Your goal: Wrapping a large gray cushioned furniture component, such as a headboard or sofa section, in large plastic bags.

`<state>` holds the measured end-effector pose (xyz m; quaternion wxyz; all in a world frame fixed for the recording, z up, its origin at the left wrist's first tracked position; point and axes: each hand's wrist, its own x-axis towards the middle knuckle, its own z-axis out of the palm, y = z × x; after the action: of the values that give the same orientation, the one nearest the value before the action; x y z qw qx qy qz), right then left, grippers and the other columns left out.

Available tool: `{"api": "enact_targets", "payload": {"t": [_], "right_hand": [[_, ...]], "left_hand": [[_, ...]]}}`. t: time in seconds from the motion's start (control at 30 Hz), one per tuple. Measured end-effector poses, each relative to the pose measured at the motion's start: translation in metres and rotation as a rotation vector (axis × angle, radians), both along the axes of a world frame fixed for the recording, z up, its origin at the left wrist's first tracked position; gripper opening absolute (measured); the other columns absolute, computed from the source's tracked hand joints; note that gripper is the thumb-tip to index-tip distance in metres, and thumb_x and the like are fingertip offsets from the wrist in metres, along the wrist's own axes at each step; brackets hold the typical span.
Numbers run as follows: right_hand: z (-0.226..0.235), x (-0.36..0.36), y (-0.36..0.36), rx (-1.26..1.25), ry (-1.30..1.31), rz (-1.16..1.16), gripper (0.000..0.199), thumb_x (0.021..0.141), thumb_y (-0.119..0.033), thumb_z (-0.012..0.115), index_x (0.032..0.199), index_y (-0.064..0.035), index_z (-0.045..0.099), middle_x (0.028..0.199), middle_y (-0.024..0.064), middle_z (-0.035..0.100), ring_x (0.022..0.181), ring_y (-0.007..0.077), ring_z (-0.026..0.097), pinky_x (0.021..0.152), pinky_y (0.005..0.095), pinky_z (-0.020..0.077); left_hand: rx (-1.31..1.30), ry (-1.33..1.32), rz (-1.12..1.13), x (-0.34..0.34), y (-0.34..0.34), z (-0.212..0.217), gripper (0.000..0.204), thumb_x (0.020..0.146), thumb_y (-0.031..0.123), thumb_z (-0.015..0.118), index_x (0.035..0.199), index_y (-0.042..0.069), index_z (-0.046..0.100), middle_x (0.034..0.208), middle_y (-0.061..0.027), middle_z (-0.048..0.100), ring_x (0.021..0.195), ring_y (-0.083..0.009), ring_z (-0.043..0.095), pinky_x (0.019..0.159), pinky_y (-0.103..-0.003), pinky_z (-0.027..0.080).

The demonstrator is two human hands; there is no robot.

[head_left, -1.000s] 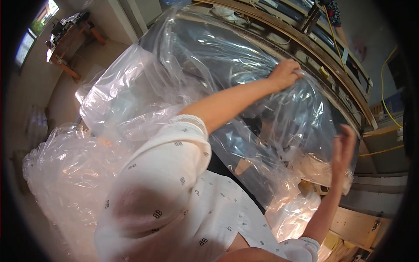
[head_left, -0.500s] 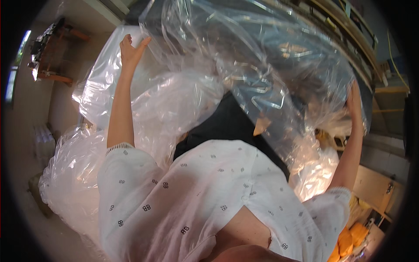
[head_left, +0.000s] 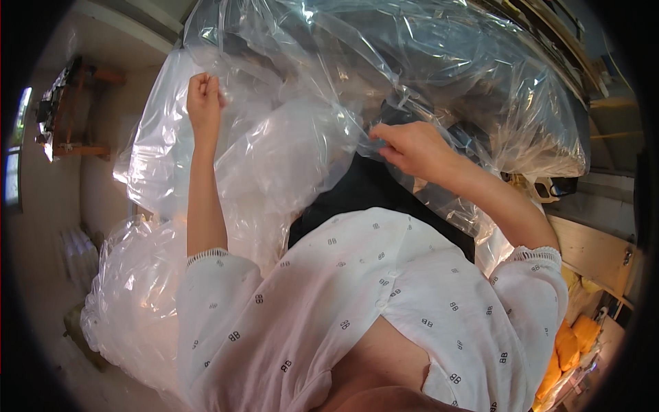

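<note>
A large sheet of clear plastic film [head_left: 480, 62] spreads in shiny folds in front of me, over my dark-clad lap. At its left part my left hand [head_left: 204, 99] has its fingers closed in a pinch on the film. My right hand [head_left: 415, 147] is near the middle, above my lap, with its fingers bent together on a fold of the film. The exact bit of film between the fingertips is hard to see in both hands. Whitish, cloudier layers of film [head_left: 274, 151] lie between the two hands.
A bulging heap of crumpled clear film [head_left: 147, 295] sits at my lower left. A wooden rack [head_left: 86, 110] stands by the left wall. Long boards [head_left: 556, 41] run along the far right. A wooden cabinet [head_left: 590, 254] and orange bundles [head_left: 570, 347] are at the right.
My right hand has come from the film's far right side to the middle, its fingers now bent. The left hand has closed from a spread pose and dropped slightly nearer. The film's folds have shifted.
</note>
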<state>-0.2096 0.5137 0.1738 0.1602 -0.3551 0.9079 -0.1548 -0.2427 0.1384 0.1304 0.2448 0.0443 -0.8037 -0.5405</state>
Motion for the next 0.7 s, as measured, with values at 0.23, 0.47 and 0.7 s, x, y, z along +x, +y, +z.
{"api": "enact_targets", "payload": {"t": [0.23, 0.47, 0.7], "right_hand": [[0.135, -0.112, 0.187, -0.618, 0.365, -0.526, 0.023, 0.083, -0.025, 0.057, 0.096, -0.0059, 0.059, 0.086, -0.0004, 0.058, 0.082, 0.009, 0.053, 0.072, 0.0223, 0.0419], [0.238, -0.019, 0.312, -0.507, 1.285, -0.828, 0.033, 0.088, -0.032, 0.05, 0.103, -0.0036, 0.057, 0.095, 0.0042, 0.06, 0.088, 0.0116, 0.055, 0.077, 0.0247, 0.043], [0.141, 0.002, 0.117, -0.956, -0.183, -0.525, 0.046, 0.088, -0.037, 0.047, 0.118, -0.0026, 0.046, 0.107, 0.0064, 0.056, 0.091, 0.0151, 0.055, 0.077, 0.0268, 0.0437]], "left_hand": [[0.185, -0.027, -0.514, 0.059, 0.085, 0.134, 0.03, 0.09, 0.013, 0.048, 0.116, 0.0, 0.048, 0.068, -0.0013, 0.054, 0.052, -0.0075, 0.053, 0.043, -0.019, 0.04], [-0.086, 0.036, -1.435, 0.082, 0.222, 0.137, 0.033, 0.076, -0.009, 0.053, 0.106, 0.004, 0.058, 0.093, -0.0079, 0.062, 0.077, -0.0186, 0.062, 0.066, -0.026, 0.049], [-0.199, 0.209, -1.494, 0.09, 0.307, 0.091, 0.031, 0.076, -0.005, 0.054, 0.104, 0.006, 0.056, 0.088, -0.0099, 0.061, 0.074, -0.027, 0.06, 0.061, -0.032, 0.048]]}}
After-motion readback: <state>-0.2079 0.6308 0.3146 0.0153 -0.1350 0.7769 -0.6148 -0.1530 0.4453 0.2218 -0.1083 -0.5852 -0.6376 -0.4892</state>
